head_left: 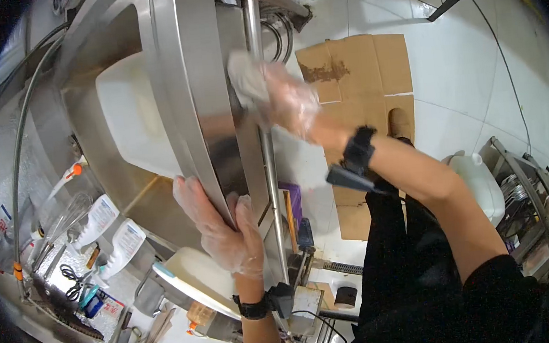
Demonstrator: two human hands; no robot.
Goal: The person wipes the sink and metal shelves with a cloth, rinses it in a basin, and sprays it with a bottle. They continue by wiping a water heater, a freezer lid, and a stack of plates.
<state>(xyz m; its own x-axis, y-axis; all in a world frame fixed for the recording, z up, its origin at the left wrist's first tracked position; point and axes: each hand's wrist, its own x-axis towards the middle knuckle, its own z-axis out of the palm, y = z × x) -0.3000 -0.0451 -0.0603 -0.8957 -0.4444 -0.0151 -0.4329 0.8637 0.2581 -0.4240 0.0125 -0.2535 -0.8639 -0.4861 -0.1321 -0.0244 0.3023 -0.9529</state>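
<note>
One risk: the left hand [231,237] (lower centre), fingers parted astride the sink rim [177,108], slips on slick glove film; right [291,101] (upper centre), fingers closed around blurred pale cloth [246,76].

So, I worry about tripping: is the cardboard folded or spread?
Spread: the cardboard lies opened out on the floor.

From my remote seat, no text is legible — print on the labels [103,212] of two white bottles [120,255], between eight and nine o'clock, is too small to read.
</note>
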